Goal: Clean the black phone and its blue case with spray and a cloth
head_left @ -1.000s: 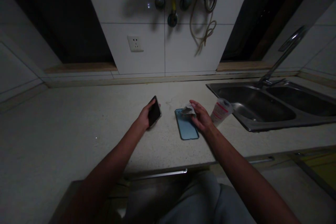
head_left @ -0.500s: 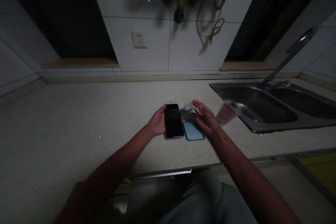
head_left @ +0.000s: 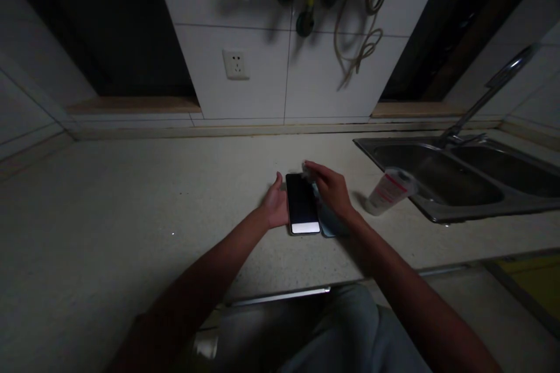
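Note:
My left hand (head_left: 275, 208) holds a black smartphone (head_left: 303, 201) from its left side, with its thumb raised off the edge and its other fingers hidden under the phone. A bright white band shows at the bottom of the screen. My right hand (head_left: 333, 189) is closed on a crumpled white tissue (head_left: 308, 171), at the upper right corner of the phone. Most of the tissue is hidden by the fingers. Under the right hand and wrist, a light blue phone case (head_left: 333, 226) lies on the counter, partly covered.
A clear plastic cup with red print (head_left: 388, 192) stands right of my right forearm, near the double steel sink (head_left: 426, 217) and its faucet (head_left: 475, 105). A wall socket (head_left: 236, 64) and hanging pipes and cord (head_left: 356, 61) are on the tiles behind the pale counter (head_left: 131, 198).
My right hand has moved left with the tissue, from above the phone case to the phone's upper corner. A white band has appeared on the screen. The view has shifted slightly.

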Demonstrator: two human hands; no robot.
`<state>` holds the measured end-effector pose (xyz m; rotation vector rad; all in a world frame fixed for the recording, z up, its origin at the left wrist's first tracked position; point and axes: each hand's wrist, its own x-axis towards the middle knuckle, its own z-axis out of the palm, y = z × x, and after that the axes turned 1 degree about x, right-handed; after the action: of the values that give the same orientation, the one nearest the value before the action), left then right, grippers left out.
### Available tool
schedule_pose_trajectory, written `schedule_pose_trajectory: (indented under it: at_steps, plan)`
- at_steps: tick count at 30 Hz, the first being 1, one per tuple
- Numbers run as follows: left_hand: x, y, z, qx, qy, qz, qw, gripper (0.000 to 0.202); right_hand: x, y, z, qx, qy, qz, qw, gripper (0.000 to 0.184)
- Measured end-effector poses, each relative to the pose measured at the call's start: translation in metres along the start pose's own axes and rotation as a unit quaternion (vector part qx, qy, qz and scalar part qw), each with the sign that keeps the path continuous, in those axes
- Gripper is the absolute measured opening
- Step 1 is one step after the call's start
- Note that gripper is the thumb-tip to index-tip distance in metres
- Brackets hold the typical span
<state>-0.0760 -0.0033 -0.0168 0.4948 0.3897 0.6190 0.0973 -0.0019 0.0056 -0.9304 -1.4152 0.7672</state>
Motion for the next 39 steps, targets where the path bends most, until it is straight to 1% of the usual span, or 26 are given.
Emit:
schedule_pose_trajectory:
  at_steps: [2, 4, 6, 8, 11, 13, 16, 18, 19, 20, 22, 25, 28, 31, 33, 35, 37, 39]
  plan:
    - [0.001, -0.001, 0.001, -0.011, 0.020, 0.001, 1.000, 0.085, 0.003, -0.001, 0.014, -0.053, -0.078, -0.032, 0.995, 0.034]
    - [0.003, -0.001, 0.001, -0.022, 0.036, 0.014, 0.999, 0.083, 0.002, 0.000, 0.027, -0.108, -0.152, -0.057, 0.981, 0.039]
    - [0.005, -0.001, -0.002, -0.035, 0.051, 0.039, 0.997, 0.079, -0.005, 0.000, 0.035, -0.152, -0.205, -0.080, 0.964, 0.044]
    - [0.008, 0.000, -0.006, -0.051, 0.064, 0.047, 0.996, 0.079, -0.015, -0.001, 0.038, -0.181, -0.242, -0.096, 0.948, 0.049]
    - [0.010, 0.002, -0.009, -0.071, 0.078, 0.028, 0.994, 0.089, -0.036, -0.008, 0.030, -0.216, -0.282, -0.127, 0.926, 0.057]
    - [0.010, 0.003, -0.006, -0.079, 0.078, 0.036, 0.993, 0.087, -0.050, -0.016, 0.018, -0.251, -0.324, -0.179, 0.894, 0.057]
    - [0.007, 0.003, 0.004, -0.093, 0.069, 0.056, 0.992, 0.077, -0.067, -0.028, -0.002, -0.333, -0.371, -0.250, 0.830, 0.053]
    - [0.006, 0.003, 0.008, -0.101, 0.061, 0.049, 0.992, 0.079, -0.074, -0.034, -0.015, -0.373, -0.377, -0.283, 0.800, 0.050]
    - [0.006, 0.003, 0.008, -0.103, 0.055, 0.041, 0.992, 0.081, -0.075, -0.035, -0.021, -0.388, -0.370, -0.292, 0.792, 0.049]
    - [0.006, 0.003, 0.007, -0.102, 0.049, 0.031, 0.993, 0.083, -0.075, -0.034, -0.026, -0.401, -0.357, -0.295, 0.790, 0.049]
    - [0.008, 0.003, 0.003, -0.096, 0.039, 0.022, 0.994, 0.082, -0.070, -0.031, -0.032, -0.427, -0.320, -0.285, 0.796, 0.050]
    - [0.010, 0.002, -0.002, -0.084, 0.027, 0.024, 0.996, 0.076, -0.053, -0.025, -0.032, -0.468, -0.269, -0.244, 0.806, 0.057]
    - [0.010, 0.002, 0.000, -0.069, 0.024, 0.013, 0.997, 0.075, -0.031, -0.024, -0.020, -0.491, -0.243, -0.207, 0.810, 0.058]
    - [0.007, 0.002, 0.007, -0.064, 0.025, 0.001, 0.998, 0.082, -0.010, -0.026, -0.001, -0.506, -0.226, -0.188, 0.811, 0.055]
    - [0.006, 0.001, 0.010, -0.070, 0.017, -0.004, 0.997, 0.085, -0.001, -0.028, 0.012, -0.511, -0.223, -0.179, 0.811, 0.052]
    - [0.006, 0.001, 0.011, -0.075, 0.020, 0.003, 0.997, 0.085, 0.002, -0.029, 0.023, -0.505, -0.230, -0.179, 0.812, 0.050]
    - [0.007, 0.003, 0.009, -0.077, 0.040, 0.022, 0.996, 0.082, -0.002, -0.027, 0.031, -0.488, -0.249, -0.189, 0.815, 0.050]
    - [0.008, 0.005, 0.005, -0.078, 0.068, 0.029, 0.994, 0.083, -0.014, -0.024, 0.034, -0.464, -0.273, -0.207, 0.817, 0.049]
